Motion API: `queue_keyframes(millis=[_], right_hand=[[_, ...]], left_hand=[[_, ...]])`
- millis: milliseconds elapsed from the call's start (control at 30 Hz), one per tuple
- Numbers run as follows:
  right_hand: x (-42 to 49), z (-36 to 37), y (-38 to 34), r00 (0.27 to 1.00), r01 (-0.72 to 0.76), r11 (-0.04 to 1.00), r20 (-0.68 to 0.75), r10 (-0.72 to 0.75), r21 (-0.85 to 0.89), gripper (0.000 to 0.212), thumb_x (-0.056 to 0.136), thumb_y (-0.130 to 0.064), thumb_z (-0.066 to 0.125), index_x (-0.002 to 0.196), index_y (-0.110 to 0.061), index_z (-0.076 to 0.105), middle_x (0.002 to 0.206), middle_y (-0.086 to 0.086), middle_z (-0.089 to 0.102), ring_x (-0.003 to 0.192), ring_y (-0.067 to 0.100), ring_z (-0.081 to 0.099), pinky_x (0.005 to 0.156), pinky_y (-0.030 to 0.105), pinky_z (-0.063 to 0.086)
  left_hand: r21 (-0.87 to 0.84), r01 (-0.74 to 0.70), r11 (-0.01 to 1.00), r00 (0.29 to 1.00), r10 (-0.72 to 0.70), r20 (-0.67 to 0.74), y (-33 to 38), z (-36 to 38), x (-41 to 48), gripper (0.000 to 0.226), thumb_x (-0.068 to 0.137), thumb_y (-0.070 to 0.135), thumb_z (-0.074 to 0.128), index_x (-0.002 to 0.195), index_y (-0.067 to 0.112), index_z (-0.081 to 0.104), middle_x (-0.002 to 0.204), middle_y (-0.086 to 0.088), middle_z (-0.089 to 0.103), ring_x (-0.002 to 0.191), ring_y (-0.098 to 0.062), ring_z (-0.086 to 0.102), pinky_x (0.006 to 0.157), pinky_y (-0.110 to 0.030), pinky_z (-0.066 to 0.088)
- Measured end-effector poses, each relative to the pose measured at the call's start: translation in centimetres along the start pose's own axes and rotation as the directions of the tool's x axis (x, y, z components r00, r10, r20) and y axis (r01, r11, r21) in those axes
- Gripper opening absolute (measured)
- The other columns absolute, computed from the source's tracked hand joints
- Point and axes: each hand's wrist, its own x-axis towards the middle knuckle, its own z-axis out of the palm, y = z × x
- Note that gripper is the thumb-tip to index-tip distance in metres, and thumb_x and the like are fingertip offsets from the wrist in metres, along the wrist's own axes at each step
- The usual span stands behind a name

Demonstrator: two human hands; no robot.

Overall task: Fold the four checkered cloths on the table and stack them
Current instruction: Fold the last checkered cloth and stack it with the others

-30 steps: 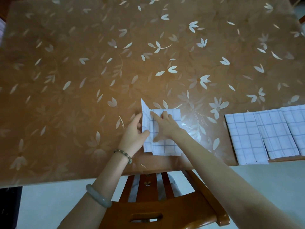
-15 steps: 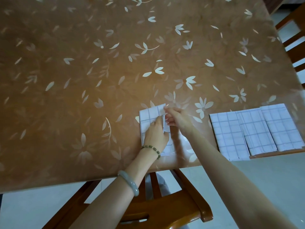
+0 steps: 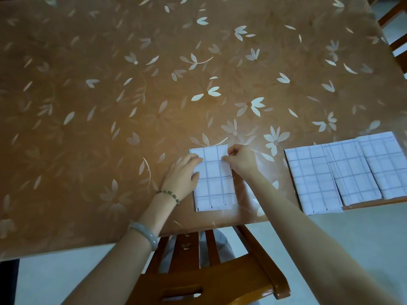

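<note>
A white checkered cloth (image 3: 214, 183), folded into a narrow rectangle, lies near the table's front edge. My left hand (image 3: 182, 176) rests on its left edge with the fingers laid flat. My right hand (image 3: 241, 160) pinches the cloth's upper right edge with curled fingers. Three more folded checkered cloths lie side by side at the right, overlapping slightly: the nearest cloth (image 3: 312, 181), the middle cloth (image 3: 352, 172) and the far-right cloth (image 3: 387, 164). Their lower ends reach over the table's front edge.
The table (image 3: 132, 95) has a brown cover with a white flower pattern. A wooden chair (image 3: 209, 280) stands tucked in below the front edge, right under my arms. Another wooden chair (image 3: 394, 20) shows at the upper right corner.
The cloth has been folded from a wider shape into a narrow rectangle. My left hand slid from on top of it to its left edge. My right hand now pinches the right edge.
</note>
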Motion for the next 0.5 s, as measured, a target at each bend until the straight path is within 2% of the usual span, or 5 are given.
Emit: queue_keyframes(millis=[67,167,333,433,500], right_hand=[[0.0,0.0,0.1,1.0,0.009,1.0,-0.002,-0.009,0.004,0.01,0.074,-0.008,0.067,0.081,-0.012,0.06,0.07,0.0,0.058,0.067,0.016,0.055,0.057,0.015,0.039],[-0.1,0.4,0.4,0.999,0.049,0.998,-0.023,-0.049,-0.027,0.013,0.074,-0.008,0.065,0.086,-0.009,0.06,0.075,0.0,0.06,0.07,0.016,0.054,0.056,0.013,0.037],[-0.3,0.7,0.5,0.97,0.167,0.953,-0.132,-0.205,-0.252,0.023,0.071,-0.006,0.064,0.086,-0.01,0.046,0.089,0.005,0.053,0.075,0.023,0.049,0.059,0.031,0.038],[-1.2,2.2,0.2,0.792,0.477,0.778,-0.184,-0.583,-0.409,0.016,0.068,0.005,0.052,0.082,-0.002,0.056,0.087,0.016,0.055,0.074,0.033,0.052,0.06,0.04,0.048],[-1.8,3.9,0.0,0.707,0.623,0.659,-0.055,-0.705,-0.422,0.03,0.073,-0.001,0.04,0.093,0.001,0.063,0.101,0.02,0.061,0.086,0.038,0.059,0.073,0.044,0.052]], left_hand=[[0.07,-0.081,0.994,0.993,0.074,0.09,-1.3,-0.2,0.3,0.046,0.092,0.018,0.055,0.137,0.016,0.048,0.148,0.001,0.038,0.137,-0.02,0.031,0.113,-0.037,0.026],[0.19,-0.169,0.967,0.973,0.133,0.188,-2.3,0.0,0.8,0.063,0.093,0.035,0.055,0.148,0.016,0.03,0.158,0.001,0.019,0.146,-0.015,0.014,0.117,-0.033,0.01],[0.263,-0.192,0.946,0.967,0.137,0.214,-3.1,0.6,1.2,0.073,0.093,0.047,0.05,0.151,0.018,0.018,0.16,0.001,0.01,0.147,-0.013,0.006,0.118,-0.032,0.0],[0.267,-0.199,0.943,0.967,0.144,0.211,-3.2,0.7,1.2,0.073,0.092,0.048,0.05,0.151,0.019,0.019,0.16,0.002,0.011,0.147,-0.013,0.007,0.118,-0.032,0.001],[0.275,-0.207,0.939,0.966,0.152,0.209,-3.4,0.7,1.3,0.072,0.092,0.049,0.05,0.15,0.019,0.021,0.16,0.002,0.013,0.147,-0.013,0.008,0.118,-0.032,0.001]])
